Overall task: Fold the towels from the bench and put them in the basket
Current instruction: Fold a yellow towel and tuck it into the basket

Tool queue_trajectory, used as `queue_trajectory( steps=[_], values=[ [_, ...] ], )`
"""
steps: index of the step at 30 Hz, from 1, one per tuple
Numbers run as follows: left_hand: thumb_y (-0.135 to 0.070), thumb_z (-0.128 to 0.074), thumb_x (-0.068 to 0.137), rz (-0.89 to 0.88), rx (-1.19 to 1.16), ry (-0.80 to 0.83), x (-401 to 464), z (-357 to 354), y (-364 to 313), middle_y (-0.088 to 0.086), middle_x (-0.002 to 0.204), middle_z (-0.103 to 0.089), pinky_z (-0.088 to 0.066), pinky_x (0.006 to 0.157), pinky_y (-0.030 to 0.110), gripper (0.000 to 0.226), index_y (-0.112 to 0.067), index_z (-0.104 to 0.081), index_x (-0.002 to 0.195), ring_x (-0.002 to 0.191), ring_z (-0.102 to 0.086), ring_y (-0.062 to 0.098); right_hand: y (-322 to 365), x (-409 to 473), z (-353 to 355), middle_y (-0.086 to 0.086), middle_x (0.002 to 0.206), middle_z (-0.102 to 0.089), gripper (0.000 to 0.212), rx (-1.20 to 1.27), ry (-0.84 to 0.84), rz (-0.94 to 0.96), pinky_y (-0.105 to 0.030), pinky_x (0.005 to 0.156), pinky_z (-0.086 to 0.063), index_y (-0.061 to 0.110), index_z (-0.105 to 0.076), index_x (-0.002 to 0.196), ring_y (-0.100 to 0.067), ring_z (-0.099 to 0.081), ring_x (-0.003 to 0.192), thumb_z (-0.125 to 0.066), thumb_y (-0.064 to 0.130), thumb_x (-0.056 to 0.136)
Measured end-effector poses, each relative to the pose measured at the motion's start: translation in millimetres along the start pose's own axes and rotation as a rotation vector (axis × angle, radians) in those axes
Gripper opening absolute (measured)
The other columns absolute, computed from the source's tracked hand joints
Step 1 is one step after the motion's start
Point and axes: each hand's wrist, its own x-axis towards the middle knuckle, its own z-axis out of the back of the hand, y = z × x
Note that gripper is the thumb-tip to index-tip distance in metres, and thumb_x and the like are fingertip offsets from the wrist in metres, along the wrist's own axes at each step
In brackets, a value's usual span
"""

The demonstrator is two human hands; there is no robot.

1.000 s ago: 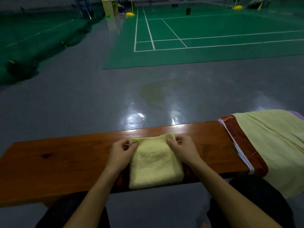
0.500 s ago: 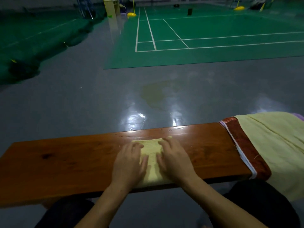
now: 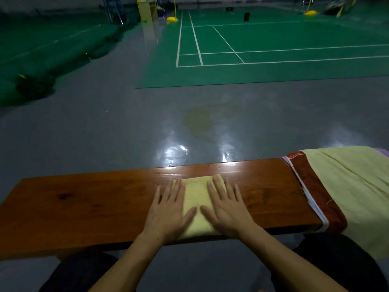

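A small folded yellow towel (image 3: 196, 194) lies on the wooden bench (image 3: 84, 203), near its middle. My left hand (image 3: 168, 209) presses flat on the towel's left side, fingers straight and spread. My right hand (image 3: 226, 207) presses flat on its right side in the same way. At the bench's right end lies a pile of unfolded towels: a pale yellow one (image 3: 349, 186) on top, a dark red one with a white edge (image 3: 315, 190) under it, and a bit of purple cloth (image 3: 381, 150) at the far right. No basket is in view.
Beyond the bench stretches a glossy grey floor (image 3: 126, 127), then a green badminton court (image 3: 252, 55) with white lines. Green mats (image 3: 42, 49) lie at the left. My knees in dark trousers (image 3: 336, 260) sit just below the bench's near edge.
One second ago my hands pinched the far corners of the larger folded towel. They folded it smaller, and now both palms lie flat on it, spread a little further apart.
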Motion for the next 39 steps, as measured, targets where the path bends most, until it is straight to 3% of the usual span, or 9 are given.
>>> queue_trajectory(
  steps=[3, 5, 7, 10, 13, 19, 24, 31, 39],
  values=[
    [-0.065, -0.037, 0.099, -0.022, -0.023, -0.038, -5.5, 19.0, 10.7, 0.008, 0.163, -0.044, -0.034, 0.122, 0.053, 0.072, -0.016, -0.055, 0.149, 0.152, -0.038, 0.032, -8.7, -4.5, 10.2, -0.008, 0.175, -0.006, 0.081, 0.026, -0.044, -0.022, -0.058, 0.129, -0.007, 0.019, -0.022, 0.165, -0.037, -0.005, 0.16, -0.017, 0.069, 0.102],
    [-0.056, -0.05, 0.095, -0.108, -0.137, -0.106, -14.9, 32.9, 17.7, 0.002, 0.145, -0.061, -0.049, 0.108, 0.047, 0.048, -0.022, -0.069, 0.123, 0.134, -0.056, 0.028, -12.8, -13.2, 20.5, -0.012, 0.159, -0.045, 0.06, 0.017, -0.135, 0.055, -0.051, 0.124, -0.032, 0.015, -0.056, 0.141, -0.037, -0.038, 0.147, -0.033, 0.056, 0.103],
    [-0.054, -0.061, 0.094, -0.155, -0.314, -0.142, -26.9, 46.9, 24.2, -0.012, 0.13, -0.065, -0.054, 0.094, 0.039, 0.03, -0.03, -0.071, 0.109, 0.12, -0.059, 0.013, -18.1, -24.5, 26.3, -0.008, 0.143, -0.06, 0.039, 0.055, -0.225, 0.149, -0.043, 0.114, -0.047, 0.017, -0.067, 0.119, -0.028, -0.051, 0.135, -0.044, 0.044, 0.102],
    [-0.064, -0.07, 0.089, -0.211, -0.441, -0.081, -44.5, 59.3, 30.5, -0.024, 0.126, -0.064, -0.055, 0.091, 0.031, 0.033, -0.038, -0.07, 0.109, 0.117, -0.057, -0.002, -19.9, -47.0, 35.9, 0.007, 0.144, -0.055, 0.041, 0.259, -0.187, 0.18, -0.03, 0.104, -0.052, 0.025, -0.065, 0.128, -0.008, -0.047, 0.134, -0.05, 0.052, 0.101],
    [-0.072, -0.073, 0.081, -0.255, -0.414, -0.039, -49.5, 59.8, 33.4, -0.025, 0.13, -0.062, -0.054, 0.092, 0.032, 0.047, -0.039, -0.067, 0.114, 0.12, -0.057, -0.001, -22.4, -61.6, 38.9, 0.012, 0.15, -0.048, 0.055, 0.274, -0.082, 0.229, -0.022, 0.108, -0.045, 0.029, -0.059, 0.138, -0.003, -0.043, 0.136, -0.052, 0.065, 0.097],
    [-0.072, -0.07, 0.08, -0.284, -0.3, 0.009, -43.4, 50.7, 36.0, -0.024, 0.134, -0.057, -0.052, 0.092, 0.033, 0.051, -0.041, -0.06, 0.118, 0.122, -0.056, 0.005, -27.9, -58.0, 30.6, 0.007, 0.15, -0.051, 0.059, 0.115, -0.125, 0.275, -0.035, 0.109, -0.049, 0.029, -0.057, 0.133, -0.014, -0.051, 0.134, -0.058, 0.067, 0.086],
    [-0.068, -0.067, 0.076, -0.273, -0.216, 0.031, -31.5, 52.8, 31.3, -0.02, 0.137, -0.057, -0.049, 0.095, 0.033, 0.056, -0.039, -0.059, 0.123, 0.125, -0.053, 0.009, -25.5, -46.8, 31.5, 0.009, 0.152, -0.045, 0.063, 0.105, -0.087, 0.228, -0.035, 0.107, -0.047, 0.033, -0.052, 0.136, -0.014, -0.045, 0.136, -0.061, 0.065, 0.083],
    [-0.049, -0.061, 0.074, -0.283, -0.15, 0.039, -21.7, 53.1, 30.7, -0.018, 0.138, -0.06, -0.044, 0.094, 0.024, 0.048, -0.037, -0.059, 0.12, 0.124, -0.056, 0.009, -22.5, -29.8, 30.9, 0.006, 0.147, -0.05, 0.055, 0.039, -0.086, 0.182, -0.038, 0.103, -0.05, 0.029, -0.055, 0.136, -0.018, -0.048, 0.133, -0.068, 0.039, 0.083],
    [-0.04, -0.061, 0.079, -0.171, -0.426, -0.083, -20.0, 55.7, 29.7, -0.018, 0.122, -0.07, -0.052, 0.089, 0.031, 0.031, -0.03, -0.068, 0.108, 0.11, -0.061, 0.005, -23.4, -22.7, 33.5, 0.009, 0.132, -0.055, 0.036, 0.193, -0.114, 0.106, -0.035, 0.097, -0.049, 0.027, -0.061, 0.121, -0.017, -0.046, 0.121, -0.056, 0.046, 0.091]
  ],
)
